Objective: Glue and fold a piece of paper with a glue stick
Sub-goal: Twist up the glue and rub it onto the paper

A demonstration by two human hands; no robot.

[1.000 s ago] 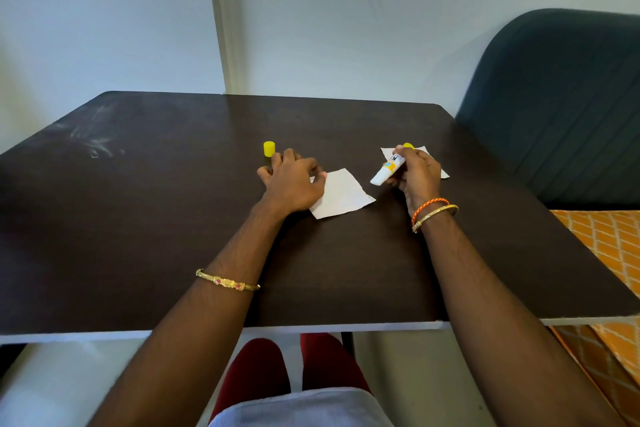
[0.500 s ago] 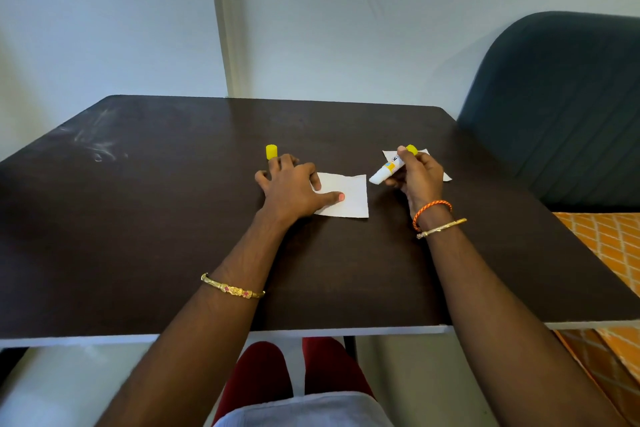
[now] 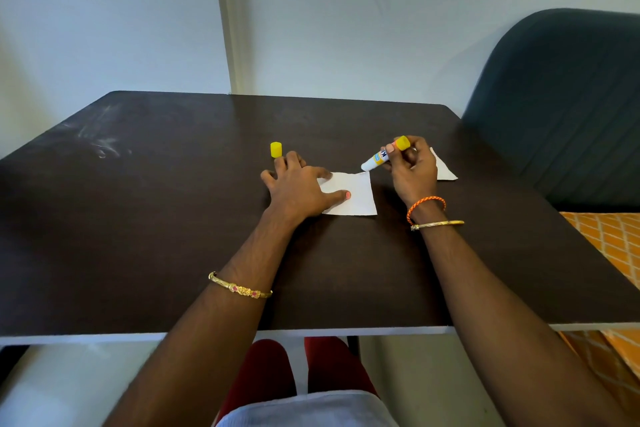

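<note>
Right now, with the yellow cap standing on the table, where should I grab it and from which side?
Pinch the yellow cap round its sides from above. It stands upright, a short cylinder. The left hand rests right beside it.

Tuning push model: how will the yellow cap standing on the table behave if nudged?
The cap is small and hollow-looking, so probably very light. It stands upright on the smooth table, so it may slide, or tip and roll, being round.
</note>
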